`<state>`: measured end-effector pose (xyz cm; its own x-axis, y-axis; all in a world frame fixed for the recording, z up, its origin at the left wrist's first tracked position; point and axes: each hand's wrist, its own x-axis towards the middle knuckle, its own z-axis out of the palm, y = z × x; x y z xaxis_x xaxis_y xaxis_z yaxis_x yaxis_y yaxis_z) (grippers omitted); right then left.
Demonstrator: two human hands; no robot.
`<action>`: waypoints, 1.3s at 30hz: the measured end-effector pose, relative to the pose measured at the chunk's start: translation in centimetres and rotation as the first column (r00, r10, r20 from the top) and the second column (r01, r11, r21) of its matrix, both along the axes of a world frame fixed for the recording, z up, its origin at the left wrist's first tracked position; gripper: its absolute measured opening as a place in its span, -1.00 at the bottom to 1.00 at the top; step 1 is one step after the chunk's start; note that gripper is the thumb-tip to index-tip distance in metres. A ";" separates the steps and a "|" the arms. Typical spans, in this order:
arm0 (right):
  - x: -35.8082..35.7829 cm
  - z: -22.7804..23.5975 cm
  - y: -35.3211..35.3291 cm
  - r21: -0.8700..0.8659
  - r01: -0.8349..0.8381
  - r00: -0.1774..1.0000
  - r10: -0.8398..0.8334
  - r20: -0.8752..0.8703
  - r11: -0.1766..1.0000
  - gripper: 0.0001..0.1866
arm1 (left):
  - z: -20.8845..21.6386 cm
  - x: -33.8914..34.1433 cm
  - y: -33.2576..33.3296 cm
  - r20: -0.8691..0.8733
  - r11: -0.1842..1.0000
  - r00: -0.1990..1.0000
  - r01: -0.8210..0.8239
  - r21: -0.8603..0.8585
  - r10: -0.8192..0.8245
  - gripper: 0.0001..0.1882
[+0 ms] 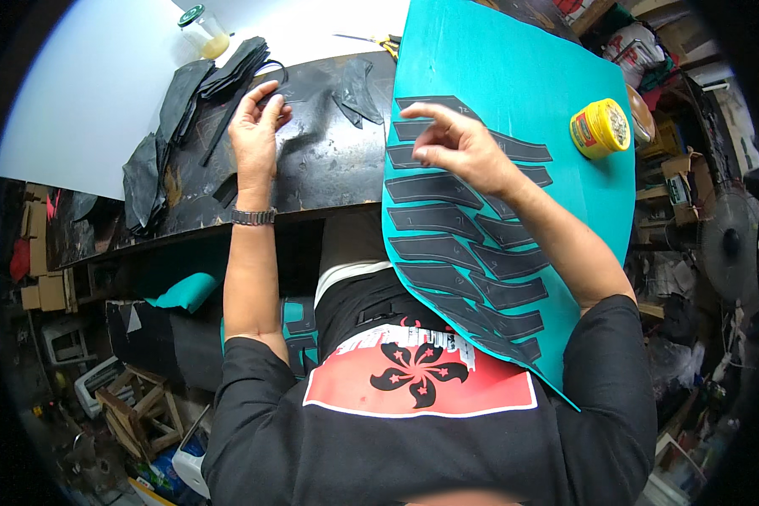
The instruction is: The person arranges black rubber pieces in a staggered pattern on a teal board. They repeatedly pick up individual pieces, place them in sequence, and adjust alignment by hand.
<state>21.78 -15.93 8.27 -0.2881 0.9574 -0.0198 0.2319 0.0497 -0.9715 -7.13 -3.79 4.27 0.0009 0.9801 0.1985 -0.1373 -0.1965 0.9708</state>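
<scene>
My left hand, with a metal watch on the wrist, is raised over the dark table. Its fingers are loosely bent and apart, and I see nothing between them. Just beside it lie stacked black flat pieces and a thin black strip. My right hand hovers above a teal foam sheet, its fingers curled and apart, with nothing visible in them. On that sheet, black curved pieces with pale outlines lie in overlapping rows. A few loose black pieces rest on the table between my hands.
A yellow tub stands on the teal sheet at the right. Yellow-handled pliers lie at the back; a glass jar with a green lid stands at the back left. A wooden stool and a fan flank the table.
</scene>
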 end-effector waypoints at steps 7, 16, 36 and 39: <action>-0.3 1.1 -4.4 0.108 -0.155 0.973 0.133 0.187 0.982 -0.36 | -2.1 -0.7 1.8 -0.067 0.998 0.996 -0.055 -0.012 0.054 -0.71; 3.1 1.3 -5.8 0.039 -0.086 0.969 0.075 0.234 0.996 -0.36 | -1.3 -1.6 0.9 -0.621 0.990 0.771 -0.120 0.077 0.142 -0.61; 5.5 5.0 -13.2 -0.150 -0.134 0.990 0.140 0.031 0.980 -0.07 | 3.9 5.2 -10.2 -0.637 0.852 0.624 0.512 -0.104 -0.453 -0.45; 3.5 7.2 -16.4 -0.127 -0.418 0.876 0.362 -0.318 0.900 0.06 | 2.6 7.1 -10.4 -0.683 0.862 0.623 0.506 -0.021 -0.383 -0.44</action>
